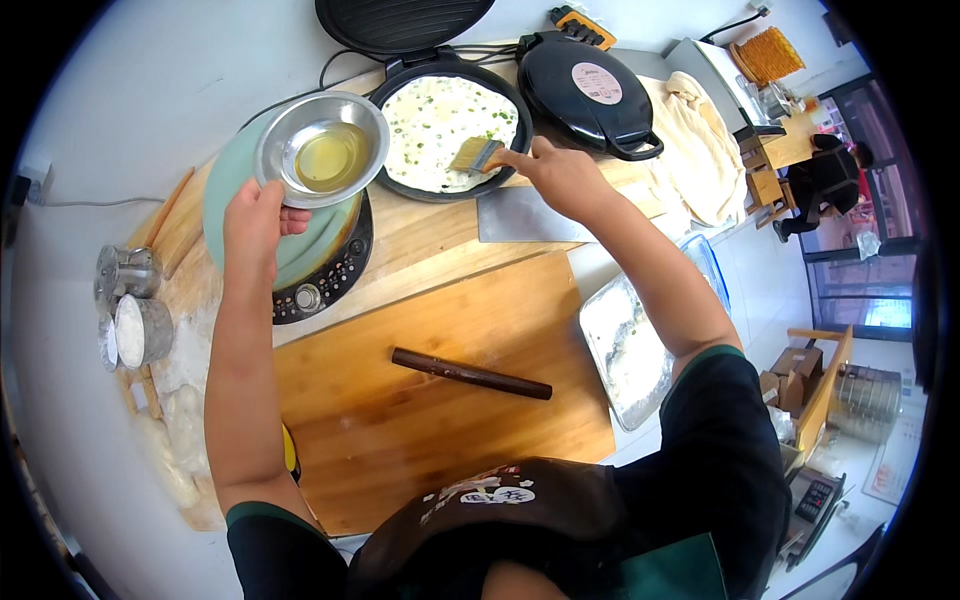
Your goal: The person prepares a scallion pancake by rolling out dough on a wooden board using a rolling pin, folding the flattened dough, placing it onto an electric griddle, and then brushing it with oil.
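My left hand [259, 225] grips the rim of a steel bowl [271, 150] with yellowish oil [330, 159] in it, held over a pale green round lid or plate [225, 202] on an induction cooker [345, 277]. In my right hand [551, 169] is a wooden-handled pastry brush [476, 155], its bristles on the right lower part of a flatbread dough with chopped green onion [442, 112]. The dough lies in an open electric griddle [521, 97], whose ribbed lid [405, 22] stands raised. A dark wooden rolling pin [472, 373] rests on a wooden board [450, 435].
A closed electric griddle [577, 97] and a cream cloth [697, 150] are at the right, with a metal sheet [517, 217] nearer. A floury clear tray [630, 345] stands beside the board. At left are a flour container [142, 330] and bagged dough [180, 435]. A person [821, 180] is farther off.
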The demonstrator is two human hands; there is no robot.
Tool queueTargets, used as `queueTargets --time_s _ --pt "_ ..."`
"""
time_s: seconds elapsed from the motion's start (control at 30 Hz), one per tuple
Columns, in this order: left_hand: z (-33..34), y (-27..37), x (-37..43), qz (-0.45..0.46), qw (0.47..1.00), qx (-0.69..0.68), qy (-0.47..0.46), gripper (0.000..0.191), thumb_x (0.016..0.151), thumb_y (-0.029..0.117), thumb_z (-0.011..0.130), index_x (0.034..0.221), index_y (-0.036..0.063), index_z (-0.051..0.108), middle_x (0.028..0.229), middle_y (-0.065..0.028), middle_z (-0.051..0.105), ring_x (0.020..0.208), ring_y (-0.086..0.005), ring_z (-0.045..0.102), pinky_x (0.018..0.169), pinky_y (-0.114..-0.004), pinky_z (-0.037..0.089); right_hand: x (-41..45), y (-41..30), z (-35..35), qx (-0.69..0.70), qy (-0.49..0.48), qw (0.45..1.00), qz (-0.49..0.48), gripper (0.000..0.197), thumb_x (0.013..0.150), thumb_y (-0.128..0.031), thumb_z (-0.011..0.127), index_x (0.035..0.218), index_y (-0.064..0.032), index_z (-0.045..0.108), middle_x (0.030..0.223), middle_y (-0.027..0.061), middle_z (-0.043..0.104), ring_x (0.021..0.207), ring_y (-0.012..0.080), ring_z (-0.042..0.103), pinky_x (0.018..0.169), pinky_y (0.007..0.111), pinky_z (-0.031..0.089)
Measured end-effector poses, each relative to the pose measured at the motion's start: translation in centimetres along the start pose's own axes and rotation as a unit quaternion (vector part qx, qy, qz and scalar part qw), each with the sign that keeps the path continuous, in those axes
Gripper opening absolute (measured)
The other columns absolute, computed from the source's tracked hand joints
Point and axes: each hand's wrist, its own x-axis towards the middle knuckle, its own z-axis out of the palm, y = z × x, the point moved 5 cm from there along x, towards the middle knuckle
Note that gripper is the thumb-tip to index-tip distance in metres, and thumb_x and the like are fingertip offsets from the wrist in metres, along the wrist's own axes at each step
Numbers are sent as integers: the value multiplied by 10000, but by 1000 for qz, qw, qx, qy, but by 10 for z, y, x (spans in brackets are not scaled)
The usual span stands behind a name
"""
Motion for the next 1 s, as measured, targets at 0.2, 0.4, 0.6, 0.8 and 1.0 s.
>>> queueTargets --time_s 0.2,0.4,0.6,0.8,1.0 --pt "6 -2 -5 -9 1000 4 -8 217 968 166 532 982 -44 587 868 -148 693 715 -206 697 656 -324 576 -17 6 -20 -21 -35 999 3 471 962 -44 544 1340 -284 687 948 121 611 802 292 705 668 401 554" --pt "17 1 -12 -11 1000 7 -19 221 971 163 539 996 -48 600 864 -155 714 696 -197 698 642 -312 579 -3 13 -29 -52 -57 997 11 433 965 -60 540 1312 -265 699 991 119 633 846 309 711 729 425 565" --pt "30 5 -25 -15 1000 3 -23 237 972 162 547 1037 -51 627 866 -133 725 681 -173 700 602 -288 574 -15 11 -90 38 96 993 63 384 976 -76 587 1322 -216 676 954 99 636 802 335 685 688 429 554" --pt "16 -7 -38 -30 998 -32 -37 240 972 157 545 1048 -59 616 847 -134 725 636 -180 693 578 -292 576 2 -82 -133 178 237 952 -81 313 958 -107 678 1266 -159 672 903 115 615 742 360 660 617 443 527" --pt "4 -11 -56 -74 986 -132 -62 225 962 144 523 1052 -48 599 874 -161 701 696 -213 706 612 -327 592 34 -134 -113 138 174 969 -108 392 927 -188 730 1282 -96 592 967 109 642 781 355 685 641 453 543"
